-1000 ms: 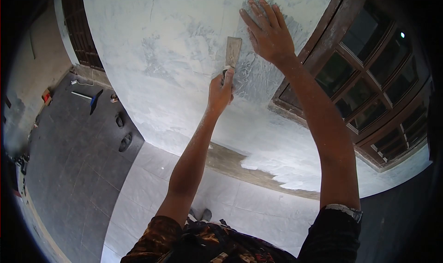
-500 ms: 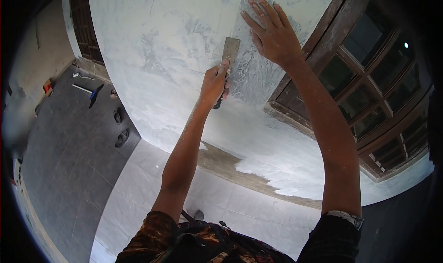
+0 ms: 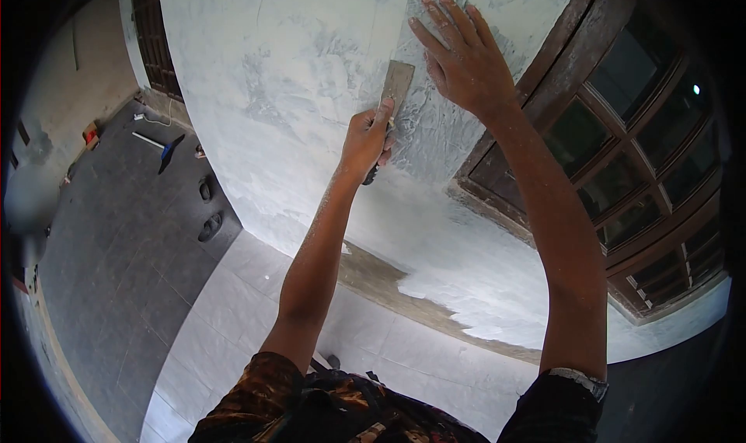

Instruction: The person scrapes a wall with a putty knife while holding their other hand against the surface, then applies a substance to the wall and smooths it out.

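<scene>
Left hand (image 3: 365, 143) grips a scraper (image 3: 400, 79), hiding most of its handle (image 3: 371, 176).

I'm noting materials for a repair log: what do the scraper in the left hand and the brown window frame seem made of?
Scraper: blade probably metal, dull and greyish, judging by its flat, straight-edged shape; handle mostly hidden, unclear. Window frame: likely wood, painted or stained, judging by its brown, scuffed surface.

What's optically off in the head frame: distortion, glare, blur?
Head view: fisheye bows the wall and window frame, corners go black; bright glint on window glass; smeared blur at far left; scraper, left hand, right hand reasonably sharp.
</scene>
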`<state>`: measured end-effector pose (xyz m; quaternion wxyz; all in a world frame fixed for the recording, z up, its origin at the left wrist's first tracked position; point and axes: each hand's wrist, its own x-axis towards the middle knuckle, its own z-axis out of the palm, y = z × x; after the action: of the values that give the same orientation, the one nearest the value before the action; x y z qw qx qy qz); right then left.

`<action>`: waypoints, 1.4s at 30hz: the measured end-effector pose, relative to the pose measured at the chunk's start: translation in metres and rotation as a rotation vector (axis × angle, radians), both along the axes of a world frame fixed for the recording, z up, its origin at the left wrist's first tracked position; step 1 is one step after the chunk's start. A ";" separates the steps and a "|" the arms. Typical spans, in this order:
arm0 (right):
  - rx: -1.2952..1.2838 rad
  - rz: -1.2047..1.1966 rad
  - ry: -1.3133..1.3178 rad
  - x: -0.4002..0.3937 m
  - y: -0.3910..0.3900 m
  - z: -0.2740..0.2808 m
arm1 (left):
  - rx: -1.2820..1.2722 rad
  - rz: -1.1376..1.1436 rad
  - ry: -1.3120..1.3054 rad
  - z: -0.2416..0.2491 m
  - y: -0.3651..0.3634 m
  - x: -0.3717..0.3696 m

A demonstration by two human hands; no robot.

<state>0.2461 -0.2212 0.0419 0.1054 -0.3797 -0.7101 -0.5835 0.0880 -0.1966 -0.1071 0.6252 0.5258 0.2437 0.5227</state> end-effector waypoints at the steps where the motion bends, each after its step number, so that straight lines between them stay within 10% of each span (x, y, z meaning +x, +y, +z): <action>1: 0.001 0.002 0.005 0.000 0.000 0.000 | -0.003 0.011 0.004 0.001 -0.002 0.000; 42: 0.030 -0.019 -0.026 0.004 0.002 -0.002 | -0.005 0.007 0.004 0.004 0.009 -0.005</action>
<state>0.2503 -0.2190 0.0402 0.0962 -0.3770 -0.6989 -0.6001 0.0827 -0.1876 -0.1030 0.6243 0.5243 0.2483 0.5232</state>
